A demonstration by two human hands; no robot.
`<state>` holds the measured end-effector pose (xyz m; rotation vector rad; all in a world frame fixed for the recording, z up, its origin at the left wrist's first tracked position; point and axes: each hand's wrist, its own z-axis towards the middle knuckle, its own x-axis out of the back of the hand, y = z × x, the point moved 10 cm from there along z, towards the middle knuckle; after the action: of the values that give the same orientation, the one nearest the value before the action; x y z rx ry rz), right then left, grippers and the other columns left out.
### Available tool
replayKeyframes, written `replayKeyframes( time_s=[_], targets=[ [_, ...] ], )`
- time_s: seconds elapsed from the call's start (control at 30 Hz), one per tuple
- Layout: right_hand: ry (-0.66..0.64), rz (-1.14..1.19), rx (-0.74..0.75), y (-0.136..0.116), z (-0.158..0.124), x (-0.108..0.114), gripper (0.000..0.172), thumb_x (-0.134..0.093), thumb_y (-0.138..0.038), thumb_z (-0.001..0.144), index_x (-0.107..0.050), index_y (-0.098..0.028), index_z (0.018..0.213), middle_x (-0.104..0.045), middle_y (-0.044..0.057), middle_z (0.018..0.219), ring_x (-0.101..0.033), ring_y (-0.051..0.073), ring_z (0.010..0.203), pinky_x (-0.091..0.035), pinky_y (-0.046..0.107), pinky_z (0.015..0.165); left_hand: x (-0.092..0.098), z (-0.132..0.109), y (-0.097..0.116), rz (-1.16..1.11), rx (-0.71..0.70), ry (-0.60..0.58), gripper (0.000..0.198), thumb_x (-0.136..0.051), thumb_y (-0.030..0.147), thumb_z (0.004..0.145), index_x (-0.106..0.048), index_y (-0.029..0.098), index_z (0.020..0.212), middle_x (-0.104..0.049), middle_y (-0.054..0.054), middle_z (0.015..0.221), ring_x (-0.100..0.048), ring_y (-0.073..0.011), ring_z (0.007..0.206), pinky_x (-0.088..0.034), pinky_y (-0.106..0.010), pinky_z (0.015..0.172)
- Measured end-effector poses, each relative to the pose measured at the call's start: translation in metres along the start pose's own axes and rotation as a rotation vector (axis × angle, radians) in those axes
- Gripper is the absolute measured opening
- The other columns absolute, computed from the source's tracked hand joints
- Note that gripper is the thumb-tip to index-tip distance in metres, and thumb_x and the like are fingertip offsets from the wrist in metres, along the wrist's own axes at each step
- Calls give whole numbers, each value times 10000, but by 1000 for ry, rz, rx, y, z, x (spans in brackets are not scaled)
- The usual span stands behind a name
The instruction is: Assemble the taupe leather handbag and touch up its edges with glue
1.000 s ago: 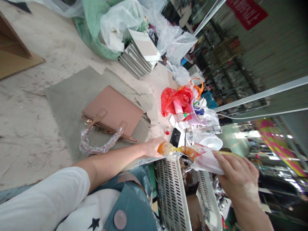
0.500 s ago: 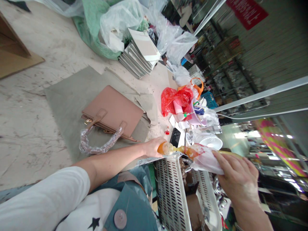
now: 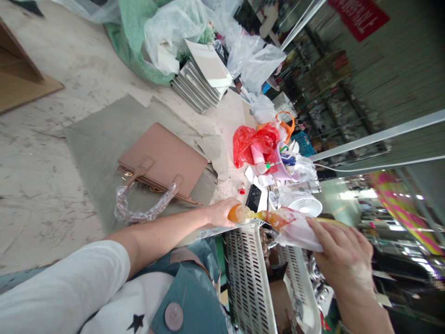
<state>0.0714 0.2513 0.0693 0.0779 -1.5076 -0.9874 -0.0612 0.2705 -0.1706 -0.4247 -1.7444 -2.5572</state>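
At the table's near edge, my left hand (image 3: 221, 212) is closed around a small orange bottle-like container (image 3: 239, 214) with a pale, crusted top. My right hand (image 3: 344, 253) grips a white plastic-wrapped bottle (image 3: 299, 232) with orange stains and a yellowish nozzle end. The nozzle points at the container's top and appears to meet it; whether it goes inside I cannot tell. Left of both hands, a dusty-pink handbag (image 3: 165, 160) lies on grey sheets (image 3: 93, 134), its handle (image 3: 142, 213) wrapped in clear plastic.
Below the hands stands a white slotted basket (image 3: 248, 278) holding brown pieces. A black phone (image 3: 253, 198), a small white fan (image 3: 301, 204) and a red plastic bag (image 3: 255, 141) lie beyond. Stacked panels (image 3: 200, 83) stand farther back; a cardboard box (image 3: 21, 69) is at left.
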Motion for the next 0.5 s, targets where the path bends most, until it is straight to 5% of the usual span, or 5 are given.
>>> replayKeyframes(
  time_s=[0.5],
  targets=[
    [9,18,3,-2,1,1,567,-543,-40,683,-583,-254,1206,-673,39,997,-605,203,951,-337,376,961,-3,0,-5,-19,-18,15,695,-801,306,559,-482,188,1165,-557,-86,1145,-559,-269,1059,-445,-400,951]
  ],
)
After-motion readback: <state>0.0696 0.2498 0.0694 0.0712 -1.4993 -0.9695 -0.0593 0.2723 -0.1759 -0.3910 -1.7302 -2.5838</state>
